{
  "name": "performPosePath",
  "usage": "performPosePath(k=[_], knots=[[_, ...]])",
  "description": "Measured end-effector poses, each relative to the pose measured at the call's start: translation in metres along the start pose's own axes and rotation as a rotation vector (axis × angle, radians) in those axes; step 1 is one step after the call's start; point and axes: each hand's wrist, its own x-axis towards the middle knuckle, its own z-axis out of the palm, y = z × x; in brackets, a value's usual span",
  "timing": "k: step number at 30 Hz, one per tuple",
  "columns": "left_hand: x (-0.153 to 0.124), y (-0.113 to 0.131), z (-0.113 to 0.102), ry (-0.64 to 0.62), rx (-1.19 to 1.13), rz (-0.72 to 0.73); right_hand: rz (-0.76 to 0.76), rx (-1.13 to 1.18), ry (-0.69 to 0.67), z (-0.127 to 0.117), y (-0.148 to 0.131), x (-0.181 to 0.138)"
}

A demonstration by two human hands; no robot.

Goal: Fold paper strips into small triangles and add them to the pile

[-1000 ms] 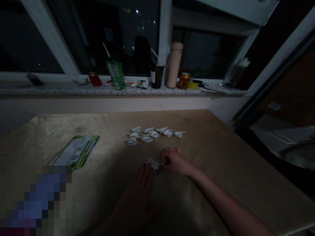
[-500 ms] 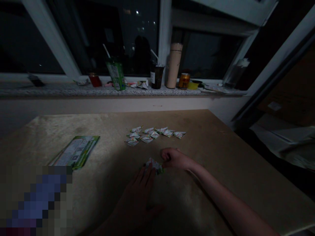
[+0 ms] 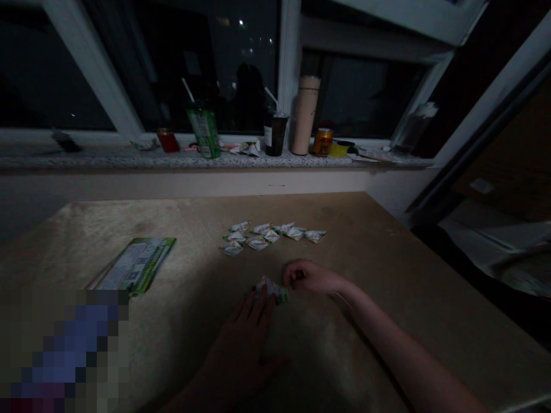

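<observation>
My left hand (image 3: 243, 338) lies flat with its fingers stretched out. Its fingertips press on a small folded wrapper (image 3: 269, 285), white with printed marks and a green edge at the right. Just right of that wrapper is my right hand (image 3: 310, 276), fingers curled in and closed. Whatever it may hold is hidden, and its fingertips are slightly blurred. Beyond both hands, several small folded wrapper pieces (image 3: 257, 243) of the same white and green kind lie in loose rows on the table (image 3: 365, 321).
A flat green and white packet (image 3: 142, 265) lies at the left, near a blurred-out blue patch (image 3: 71, 350). On the stone windowsill (image 3: 241, 163) stand a green cup (image 3: 204, 132), a dark cup with a straw (image 3: 275, 135), a pink flask (image 3: 306, 115) and a golden can (image 3: 322, 142).
My right hand has shifted very slightly, its fingers curled a little differently beside the wrapper. The left hand stays pressed on the wrapper.
</observation>
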Motion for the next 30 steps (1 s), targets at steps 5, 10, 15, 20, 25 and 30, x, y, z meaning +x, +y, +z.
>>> performPosePath(k=[5, 10, 15, 20, 25, 30], knots=[[0.000, 0.001, 0.000, 0.013, -0.008, 0.009, -0.017, -0.179, 0.092, 0.005, -0.007, -0.002], [-0.001, -0.001, 0.006, 0.041, 0.002, 0.022, 0.003, -0.217, 0.096, 0.007, -0.015, -0.004], [-0.001, -0.002, 0.006, 0.057, -0.007, 0.028, -0.018, -0.167, 0.043, 0.001, -0.016, -0.005], [0.001, 0.001, 0.002, 0.026, -0.015, 0.005, -0.037, -0.166, 0.027, 0.000, -0.015, -0.005], [0.000, 0.001, 0.001, 0.011, -0.004, 0.002, -0.026, -0.183, 0.052, 0.003, -0.017, -0.004], [-0.001, 0.001, 0.002, 0.026, -0.014, 0.016, 0.027, -0.248, 0.118, 0.008, -0.019, -0.002]])
